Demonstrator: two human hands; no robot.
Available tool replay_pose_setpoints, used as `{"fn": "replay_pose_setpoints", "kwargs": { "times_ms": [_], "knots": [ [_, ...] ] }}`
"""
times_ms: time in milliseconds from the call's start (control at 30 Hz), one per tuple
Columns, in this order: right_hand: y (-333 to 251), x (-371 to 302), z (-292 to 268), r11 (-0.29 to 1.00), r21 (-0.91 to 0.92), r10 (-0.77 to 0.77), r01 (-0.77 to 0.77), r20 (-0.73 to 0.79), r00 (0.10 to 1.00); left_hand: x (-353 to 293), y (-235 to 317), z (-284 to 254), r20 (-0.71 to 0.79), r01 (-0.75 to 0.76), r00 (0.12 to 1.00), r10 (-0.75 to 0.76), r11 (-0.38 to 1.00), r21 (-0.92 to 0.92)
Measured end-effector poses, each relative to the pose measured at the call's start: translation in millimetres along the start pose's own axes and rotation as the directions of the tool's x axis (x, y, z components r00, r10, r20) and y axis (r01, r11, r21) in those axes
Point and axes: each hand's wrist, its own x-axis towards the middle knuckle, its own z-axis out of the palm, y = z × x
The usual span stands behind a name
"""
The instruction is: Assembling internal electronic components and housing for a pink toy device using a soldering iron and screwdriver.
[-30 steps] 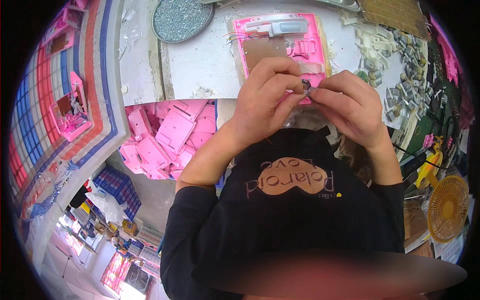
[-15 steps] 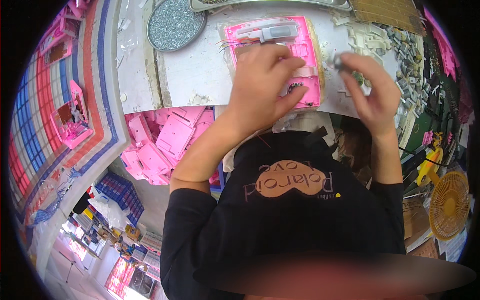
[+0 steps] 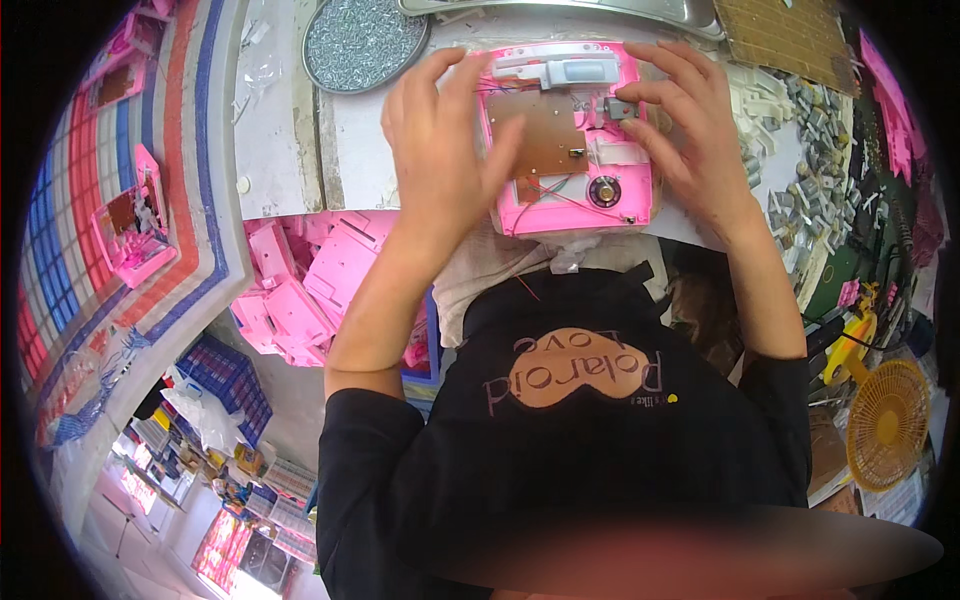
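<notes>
A pink plastic housing [image 3: 520,215] lies on the bench in front of me, its inside facing up. It holds a brown circuit board [image 3: 535,130], thin wires, a round black speaker-like part [image 3: 605,191] and a white piece with a pale grey window [image 3: 580,71]. My left hand [image 3: 435,140] is at the housing's left edge, fingers spread, holding nothing. My right hand [image 3: 695,130] reaches over the right edge. Its thumb and forefinger pinch a small grey motor [image 3: 618,110] that sits in the housing beside the board.
A round tray of screws [image 3: 365,45] stands at the back left, with a metal tray [image 3: 660,12] behind the housing. White plastic parts [image 3: 755,105] and grey motors [image 3: 825,185] are heaped on the right. Pink shells [image 3: 330,275] fill a bin below the bench's left side.
My right hand has brought the grey motor left into the housing. My left hand has moved left off the board, uncovering it. The housing appears slightly further right.
</notes>
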Motion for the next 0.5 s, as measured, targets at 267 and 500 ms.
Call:
{"fn": "replay_pose_setpoints", "kwargs": {
  "times_ms": [267, 500],
  "knots": [
    [2.7, 5.2, -4.2, 0.999, -0.042, 0.008, -0.006, 0.061, 0.998, -22.0, 4.7, 4.6, 0.055, -0.056, 0.997, 0.055, 0.998, 0.003],
    [0.9, 11.6, -6.8, 0.997, -0.072, 0.048, -0.041, 0.102, 0.994, -22.9, 11.0, 0.4, 0.017, -0.091, 0.996, 0.09, 0.995, 0.034]
  ]
}}
